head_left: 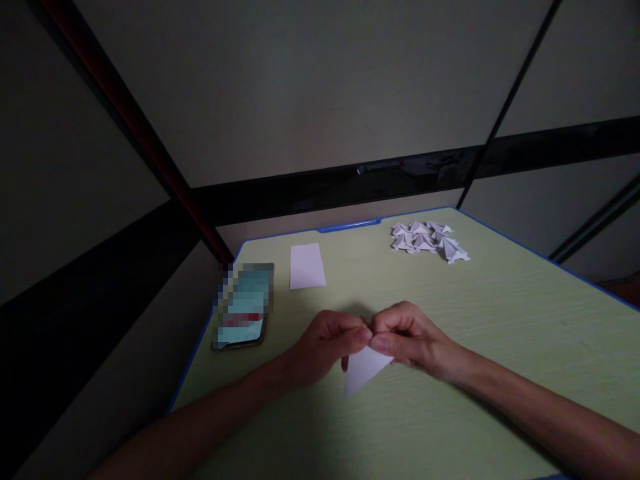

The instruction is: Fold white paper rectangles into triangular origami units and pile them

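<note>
A folded piece of white paper is pinched between both hands above the table, one pointed corner hanging down toward me. My left hand grips its upper left edge, thumb on top and fingers curled under. From the other side my right hand pinches the upper right edge, its thumb nearly touching the left one. The fingers and thumbs hide the paper's upper part. Farther off to the right sit several folded white paper figures, grouped close together. A flat rectangular stack or sheet of white paper lies beyond my left hand.
A phone with a lit, partly pixelated screen lies near the left edge of the pale green table. The table has blue edging and a blue strip at its far side. Panelled cabinet doors rise right behind it.
</note>
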The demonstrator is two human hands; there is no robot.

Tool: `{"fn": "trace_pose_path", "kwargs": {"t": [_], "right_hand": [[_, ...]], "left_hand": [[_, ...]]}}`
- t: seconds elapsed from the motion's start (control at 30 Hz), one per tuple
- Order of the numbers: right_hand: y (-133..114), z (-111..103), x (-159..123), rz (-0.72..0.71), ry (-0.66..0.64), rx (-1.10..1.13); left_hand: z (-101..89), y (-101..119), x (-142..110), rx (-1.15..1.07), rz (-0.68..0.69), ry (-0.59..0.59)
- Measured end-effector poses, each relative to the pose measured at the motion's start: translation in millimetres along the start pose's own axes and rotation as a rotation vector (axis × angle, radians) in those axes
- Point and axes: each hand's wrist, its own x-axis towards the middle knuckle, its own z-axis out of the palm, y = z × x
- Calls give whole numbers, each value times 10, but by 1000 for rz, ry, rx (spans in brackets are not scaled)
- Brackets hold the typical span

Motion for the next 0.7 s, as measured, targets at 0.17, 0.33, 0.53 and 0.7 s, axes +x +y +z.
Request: {"fn": "trace_pose_path", "kwargs": {"t": [0.17,0.33,0.53,0.7], "right_hand": [[33,-1,-2,-17,-17,151],[7,-20,11,-9,31,108],[-33,-48,44,-14,140,-151],[-70,-50,51,17,205,-284]], "left_hand": [[94,41,-12,-300,-64,72],[65,20,20,-377,-111,222],[-104,-89,90,-18,-12,238],[-109,-18,75,366,52,206]]}}
